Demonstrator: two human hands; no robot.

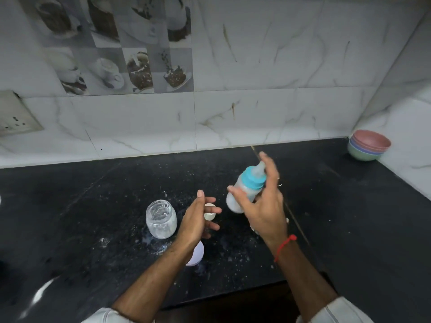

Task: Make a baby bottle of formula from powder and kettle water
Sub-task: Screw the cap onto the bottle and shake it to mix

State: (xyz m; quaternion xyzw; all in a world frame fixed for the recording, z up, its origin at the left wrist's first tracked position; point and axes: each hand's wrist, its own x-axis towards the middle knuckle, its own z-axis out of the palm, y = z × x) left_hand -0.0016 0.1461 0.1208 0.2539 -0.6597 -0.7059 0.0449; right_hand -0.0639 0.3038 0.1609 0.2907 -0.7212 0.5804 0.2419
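Observation:
My right hand (263, 203) holds a baby bottle (242, 190) with a blue collar and a clear teat, tilted with the teat pointing up and away, above the black counter (93, 206). The bottle looks blurred and holds whitish liquid. My left hand (198, 217) hovers to its left with fingers spread and nothing in it. An open glass jar (161, 219) with traces of white powder stands upright just left of my left hand. A small white scoop or cap (209, 212) lies on the counter behind my left fingers.
A pale lilac lid (197, 255) lies under my left wrist. Spilled powder speckles the counter around the jar. A stack of coloured bowls (368, 145) sits in the far right corner. A wall socket (16, 115) is at the left. The counter's front edge runs near my forearms.

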